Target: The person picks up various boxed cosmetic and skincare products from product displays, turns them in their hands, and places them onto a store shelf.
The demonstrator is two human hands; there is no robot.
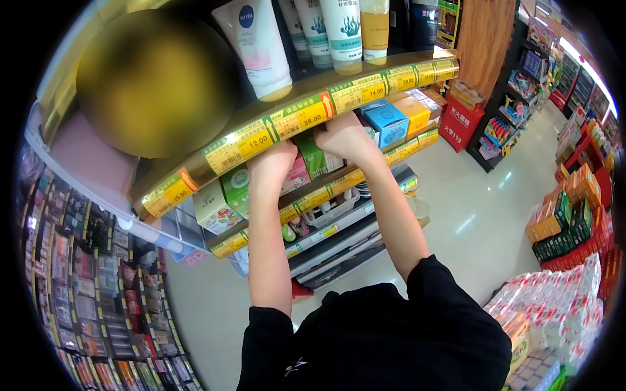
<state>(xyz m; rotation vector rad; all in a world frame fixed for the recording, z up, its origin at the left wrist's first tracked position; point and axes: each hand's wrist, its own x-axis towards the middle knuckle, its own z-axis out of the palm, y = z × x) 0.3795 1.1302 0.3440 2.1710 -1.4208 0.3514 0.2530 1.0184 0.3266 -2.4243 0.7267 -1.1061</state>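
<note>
My left hand (274, 159) reaches in under the upper shelf edge, between a green box (236, 187) and a pink box (295, 174). Its fingers are hidden by the shelf edge and the hand itself. Beside a second green box (311, 154), my right hand (347, 138) reaches into the same shelf. The back of this hand and the wrist show, while the fingertips are out of sight. Whether either hand grips a box I cannot tell. A white box with a colourful print (218, 207) stands at the left end of the row.
Above the hands, a shelf edge with yellow price labels (287, 122) juts out, carrying a white Nivea tube (255, 49) and several other tubes. Blue (388, 124) and orange (412, 112) boxes stand to the right. Stacked goods (561, 208) line the aisle.
</note>
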